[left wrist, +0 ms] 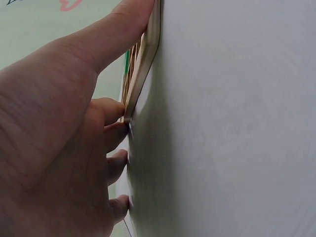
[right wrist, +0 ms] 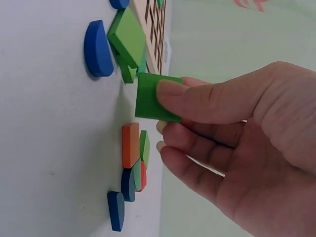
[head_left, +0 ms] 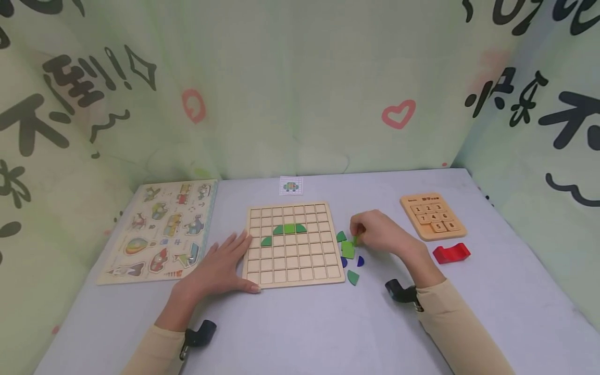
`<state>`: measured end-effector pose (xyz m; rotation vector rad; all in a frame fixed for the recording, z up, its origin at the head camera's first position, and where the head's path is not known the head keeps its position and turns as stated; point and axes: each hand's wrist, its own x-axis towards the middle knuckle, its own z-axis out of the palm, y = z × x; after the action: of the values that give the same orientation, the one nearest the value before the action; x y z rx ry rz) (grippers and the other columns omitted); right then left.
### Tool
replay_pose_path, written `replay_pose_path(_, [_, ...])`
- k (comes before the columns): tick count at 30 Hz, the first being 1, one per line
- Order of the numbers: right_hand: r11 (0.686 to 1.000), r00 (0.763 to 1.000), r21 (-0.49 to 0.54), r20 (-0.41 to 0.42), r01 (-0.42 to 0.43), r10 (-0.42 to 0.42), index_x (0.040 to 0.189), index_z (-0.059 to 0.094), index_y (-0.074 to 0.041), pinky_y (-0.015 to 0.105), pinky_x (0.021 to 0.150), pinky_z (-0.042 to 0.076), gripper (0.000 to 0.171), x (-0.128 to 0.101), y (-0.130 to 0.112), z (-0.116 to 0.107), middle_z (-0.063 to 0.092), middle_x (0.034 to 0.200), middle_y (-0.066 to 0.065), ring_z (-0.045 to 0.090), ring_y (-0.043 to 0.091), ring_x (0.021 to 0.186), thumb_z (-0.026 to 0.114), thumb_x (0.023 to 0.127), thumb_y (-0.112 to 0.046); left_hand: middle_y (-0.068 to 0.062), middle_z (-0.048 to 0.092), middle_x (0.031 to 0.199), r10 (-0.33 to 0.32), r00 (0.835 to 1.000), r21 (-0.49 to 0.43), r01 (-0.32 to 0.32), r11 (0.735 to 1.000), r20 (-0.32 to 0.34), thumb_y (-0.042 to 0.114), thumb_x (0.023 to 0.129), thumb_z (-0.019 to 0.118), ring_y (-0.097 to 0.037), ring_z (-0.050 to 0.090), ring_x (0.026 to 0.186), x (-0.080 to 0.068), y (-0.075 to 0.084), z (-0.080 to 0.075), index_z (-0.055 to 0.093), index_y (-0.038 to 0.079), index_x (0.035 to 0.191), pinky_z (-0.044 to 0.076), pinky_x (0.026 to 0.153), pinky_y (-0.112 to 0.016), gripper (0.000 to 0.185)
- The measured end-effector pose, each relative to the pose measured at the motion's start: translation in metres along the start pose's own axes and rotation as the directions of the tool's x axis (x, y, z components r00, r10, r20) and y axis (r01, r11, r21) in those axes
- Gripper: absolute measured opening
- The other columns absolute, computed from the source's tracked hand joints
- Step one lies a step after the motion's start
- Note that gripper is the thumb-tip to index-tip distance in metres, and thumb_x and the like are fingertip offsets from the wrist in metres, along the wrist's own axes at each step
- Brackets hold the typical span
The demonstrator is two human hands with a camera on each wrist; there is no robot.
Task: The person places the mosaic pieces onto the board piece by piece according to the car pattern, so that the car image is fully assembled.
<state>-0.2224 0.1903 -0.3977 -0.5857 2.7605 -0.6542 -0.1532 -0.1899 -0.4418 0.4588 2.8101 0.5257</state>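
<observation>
Fingers of the right hand [head_left: 382, 234] pinch a green square [right wrist: 154, 97], thumb on its upper face, holding it just off the desk [head_left: 300, 323] beside the grid board [head_left: 292, 244]. Under and just left of that hand lie loose pieces: a second green square [head_left: 348, 249] tilted on another green piece, a green quarter [head_left: 341, 236], two blue half-discs [head_left: 360, 261] and a green quarter [head_left: 352, 277] nearer the person. The wrist view also shows an orange block [right wrist: 130, 145] with more green, red and blue pieces beneath the fingers.

The board's cells are mostly bare; four green pieces [head_left: 286, 230] sit in them, three forming a dome in one row and a quarter one row below at its left.

The left hand [head_left: 220, 268] lies flat and spread on the desk, fingertips against the board's left edge, thumb along its near corner.

Beyond the right hand are a number puzzle [head_left: 433, 215] and a red block [head_left: 451, 253]; left of the left hand, a picture puzzle [head_left: 161, 232]; behind the board, a small card [head_left: 291, 185].
</observation>
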Motion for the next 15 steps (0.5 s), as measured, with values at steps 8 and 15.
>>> replay_pose_path(8, [0.997, 0.999, 0.069, -0.039, 0.030, -0.027, 0.090, 0.069, -0.012, 0.029, 0.065, 0.044, 0.011, 0.005, -0.016, -0.002, 0.060, 0.078, 0.002, 0.052, 0.018, 0.076, 0.072, 0.084, -0.003, -0.010, 0.016, 0.168, 0.004, 1.000, 0.003, -0.004, 1.000, -0.003, 0.074, 0.064, 0.077, -0.037, 0.012, 0.155, -0.001, 0.001, -0.001, 0.020, 0.011, 0.159, 0.012, 0.122, -0.066, 0.128])
replay_pose_path(15, [0.991, 0.997, 0.127, -0.055, 0.053, -0.046, 0.094, 0.072, -0.013, 0.028, 0.068, 0.048, 0.011, 0.013, -0.031, 0.004, 0.065, 0.083, 0.001, 0.055, 0.018, 0.079, 0.071, 0.087, -0.005, -0.010, 0.017, 0.168, 0.004, 1.000, 0.009, -0.004, 1.000, -0.001, 0.074, 0.064, 0.076, -0.037, 0.013, 0.155, -0.001, 0.002, -0.001, 0.021, 0.011, 0.159, 0.013, 0.121, -0.066, 0.127])
